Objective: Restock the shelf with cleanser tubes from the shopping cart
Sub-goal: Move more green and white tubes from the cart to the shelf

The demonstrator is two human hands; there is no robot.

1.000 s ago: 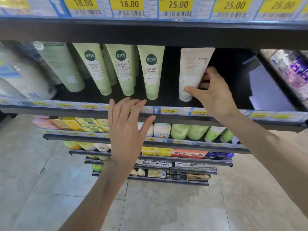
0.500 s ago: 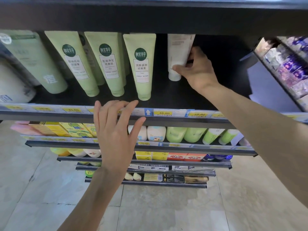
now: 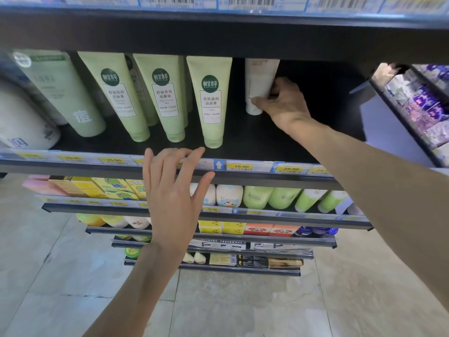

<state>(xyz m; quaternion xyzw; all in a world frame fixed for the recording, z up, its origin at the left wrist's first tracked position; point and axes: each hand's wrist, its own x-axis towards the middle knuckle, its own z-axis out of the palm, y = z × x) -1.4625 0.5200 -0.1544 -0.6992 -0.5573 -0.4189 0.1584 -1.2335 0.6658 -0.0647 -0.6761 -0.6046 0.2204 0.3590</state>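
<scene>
Pale marbled floor tiles with dark grout lines underfoot. Black shelving stepping down in tiers, yellow price tags along each front edge. Another rack at the right edge.

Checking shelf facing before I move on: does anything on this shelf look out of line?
The white cleanser tube, gripped by the right hand, stands far behind the front row of pale green tubes.

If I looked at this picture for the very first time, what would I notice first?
Probably the right hand reaching deep into the shelf, gripping a white tube standing at the back. Next, the row of green tubes to its left, and the left hand with fingers spread in front of the shelf's front edge.
</scene>
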